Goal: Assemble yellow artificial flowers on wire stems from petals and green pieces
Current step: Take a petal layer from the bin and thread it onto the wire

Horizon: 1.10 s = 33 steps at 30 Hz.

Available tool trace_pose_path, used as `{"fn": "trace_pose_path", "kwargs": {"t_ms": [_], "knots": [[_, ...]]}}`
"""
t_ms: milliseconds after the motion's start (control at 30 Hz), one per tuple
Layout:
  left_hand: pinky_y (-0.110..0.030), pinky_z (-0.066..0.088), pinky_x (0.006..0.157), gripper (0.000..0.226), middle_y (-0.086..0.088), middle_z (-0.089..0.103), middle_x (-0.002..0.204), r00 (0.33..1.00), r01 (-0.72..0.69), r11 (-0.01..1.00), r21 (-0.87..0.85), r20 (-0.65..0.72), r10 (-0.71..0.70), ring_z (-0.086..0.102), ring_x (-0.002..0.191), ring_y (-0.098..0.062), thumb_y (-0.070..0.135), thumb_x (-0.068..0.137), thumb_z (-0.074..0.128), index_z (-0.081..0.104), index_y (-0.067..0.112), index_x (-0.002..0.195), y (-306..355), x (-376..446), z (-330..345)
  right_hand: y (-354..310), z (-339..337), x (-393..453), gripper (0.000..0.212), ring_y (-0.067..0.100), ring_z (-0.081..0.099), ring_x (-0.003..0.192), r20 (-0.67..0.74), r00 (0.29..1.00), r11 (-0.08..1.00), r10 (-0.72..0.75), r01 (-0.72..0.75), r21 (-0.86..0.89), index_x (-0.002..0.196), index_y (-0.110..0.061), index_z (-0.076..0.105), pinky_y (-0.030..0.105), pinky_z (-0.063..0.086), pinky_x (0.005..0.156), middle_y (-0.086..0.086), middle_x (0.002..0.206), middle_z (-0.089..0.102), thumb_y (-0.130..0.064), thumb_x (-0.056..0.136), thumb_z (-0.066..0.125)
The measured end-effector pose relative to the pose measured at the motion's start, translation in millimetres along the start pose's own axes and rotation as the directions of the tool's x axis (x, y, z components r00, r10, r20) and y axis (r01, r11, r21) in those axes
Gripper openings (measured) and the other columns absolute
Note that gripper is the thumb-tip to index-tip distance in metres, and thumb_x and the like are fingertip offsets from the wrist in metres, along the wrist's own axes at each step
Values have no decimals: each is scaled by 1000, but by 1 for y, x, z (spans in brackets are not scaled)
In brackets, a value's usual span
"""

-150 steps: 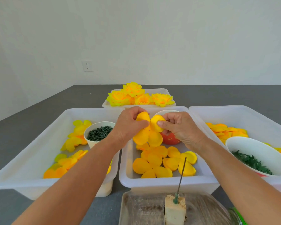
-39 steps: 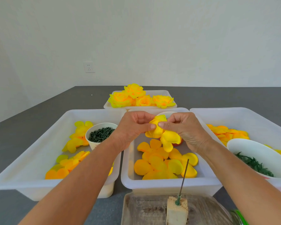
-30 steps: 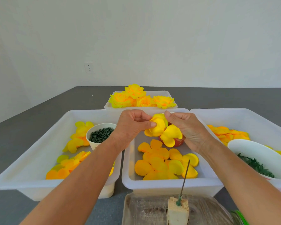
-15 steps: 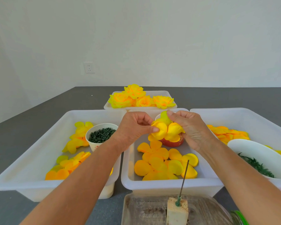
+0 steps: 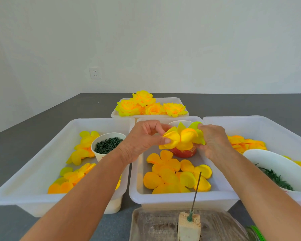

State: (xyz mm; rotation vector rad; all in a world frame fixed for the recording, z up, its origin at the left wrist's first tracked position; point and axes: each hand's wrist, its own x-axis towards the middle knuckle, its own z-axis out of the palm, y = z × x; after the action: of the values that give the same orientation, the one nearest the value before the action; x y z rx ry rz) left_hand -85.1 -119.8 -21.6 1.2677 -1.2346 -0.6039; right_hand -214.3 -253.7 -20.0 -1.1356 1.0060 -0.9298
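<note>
Both hands hold a yellow petal piece (image 5: 182,138) above the middle white tray (image 5: 177,197). My left hand (image 5: 142,141) pinches its left lobes between thumb and fingers. My right hand (image 5: 214,141) grips its right side, where the lobes turn yellow-green. More loose yellow petal pieces (image 5: 174,174) lie in the tray below. A wire stem (image 5: 196,188) stands upright in a foam block (image 5: 189,226) at the near edge. Several finished yellow flowers (image 5: 149,106) fill the far tray.
The left tray (image 5: 33,171) holds petals and a paper cup of dark green pieces (image 5: 108,145). The right tray (image 5: 268,126) holds orange-yellow petals and a white bowl of green leaf pieces (image 5: 276,171). A red-based cup (image 5: 182,152) sits behind my hands. A clear lid (image 5: 155,225) lies under the block.
Both hands keep working the same petal piece over the middle tray. Its lobes have been gathered and turned, so yellow-green tips now point up by my right hand.
</note>
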Motion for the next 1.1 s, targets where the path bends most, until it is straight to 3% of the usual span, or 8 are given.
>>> {"fn": "trace_pose_path", "kwargs": {"t_ms": [167, 267, 367, 600, 800, 933, 1033, 1100], "knots": [[-24, 55, 69, 26, -7, 69, 93, 999, 33, 999, -4, 0, -33, 67, 77, -13, -17, 73, 64, 54, 6, 66, 3, -1, 3, 2, 2, -2, 10, 28, 51, 96, 12, 996, 991, -84, 85, -103, 96, -8, 60, 39, 43, 77, 12, 97, 56, -15, 90, 57], [-29, 47, 61, 25, -5, 64, 73, 991, 44, 995, -86, -125, -55, 58, 65, -16, -12, 80, 60, 51, 10, 69, 5, 1, 0, 1, 0, -2, 7, 41, 56, 102, -41, 994, 992, -104, 101, -73, 87, -2, 61, 44, 48, 80, 27, 106, 60, -8, 90, 56], [-33, 43, 66, 21, -8, 60, 74, 954, 40, 972, -232, -281, -106, 52, 69, -24, -2, 87, 54, 51, 13, 73, 6, 5, -7, 2, -2, -2, 12, 34, 60, 88, -38, 992, 991, -121, 118, -63, 99, 0, 63, 32, 46, 64, 27, 110, 62, -4, 88, 58], [-34, 48, 67, 13, -13, 61, 86, 913, 61, 968, -243, -379, -152, 56, 78, -26, 6, 92, 52, 52, 13, 81, 3, 8, -9, 3, -3, -5, 15, 21, 61, 73, 23, 979, 976, -200, 202, -77, 72, -16, 61, 32, 52, 66, 9, 83, 64, -7, 81, 70], [-29, 47, 62, 10, -4, 61, 77, 823, 137, 990, -46, -551, -139, 56, 69, -15, 11, 90, 59, 54, 15, 82, -4, 8, -11, 8, -2, -6, 9, 25, 58, 79, 79, 935, 802, -345, 337, -494, 81, -6, 68, 38, 49, 73, 14, 84, 65, -15, 82, 70], [-25, 47, 60, 15, -4, 62, 80, 846, 164, 972, 169, -531, -50, 56, 69, -14, 11, 87, 63, 55, 14, 99, -8, 8, -10, 8, -2, -8, 19, 29, 61, 85, 176, 971, 773, -162, 236, -588, 100, 2, 65, 30, 49, 62, 24, 107, 64, -8, 84, 59], [-30, 44, 65, 15, -8, 63, 82, 885, 179, 924, 337, -466, -2, 55, 73, -18, 11, 86, 63, 55, 17, 97, -12, 7, -8, 8, 2, -10, 34, 35, 57, 105, 181, 983, 722, 35, 100, -684, 118, -2, 55, 41, 53, 84, 19, 116, 57, -12, 87, 62], [-27, 41, 66, 13, -4, 62, 84, 898, 199, 881, 429, -440, 12, 55, 75, -16, 12, 86, 63, 56, 18, 95, -13, 8, -7, 7, 2, -11, 41, 35, 57, 104, 199, 966, 766, 165, 1, -643, 120, -5, 53, 49, 54, 85, 19, 115, 57, -11, 83, 68]]}}
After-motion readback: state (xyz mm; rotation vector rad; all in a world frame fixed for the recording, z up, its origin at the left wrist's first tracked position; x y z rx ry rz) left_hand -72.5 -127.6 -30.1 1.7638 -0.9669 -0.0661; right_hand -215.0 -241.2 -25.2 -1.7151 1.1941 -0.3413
